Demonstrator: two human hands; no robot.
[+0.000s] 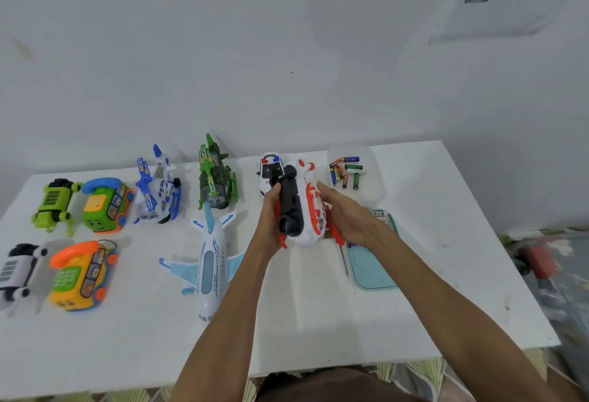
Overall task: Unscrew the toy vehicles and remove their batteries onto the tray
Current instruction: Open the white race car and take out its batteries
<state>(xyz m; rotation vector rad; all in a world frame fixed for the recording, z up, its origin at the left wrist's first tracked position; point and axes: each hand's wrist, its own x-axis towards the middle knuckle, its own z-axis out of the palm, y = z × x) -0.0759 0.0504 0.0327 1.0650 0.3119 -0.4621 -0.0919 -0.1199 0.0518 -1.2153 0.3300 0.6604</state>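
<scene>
- Your left hand (271,220) grips the red and white toy aircraft (307,210), fingers curled round its black underside, which is turned up and to the left.
- Your right hand (347,217) lies against the toy's right flank with the fingers straight, pinching nothing.
- The toy is held above the white table (318,322), just in front of the police car (269,169).
- The batteries (345,172) lie loose in a clear tray (376,191) at the back of the table, to the right of the toy.
- A light blue tray (373,267) lies partly under your right forearm, with a thin screwdriver (345,261) along its left edge.
- A white airliner (210,261) lies left of your left forearm, with a green helicopter (215,178) and a blue and white helicopter (157,188) behind it.
</scene>
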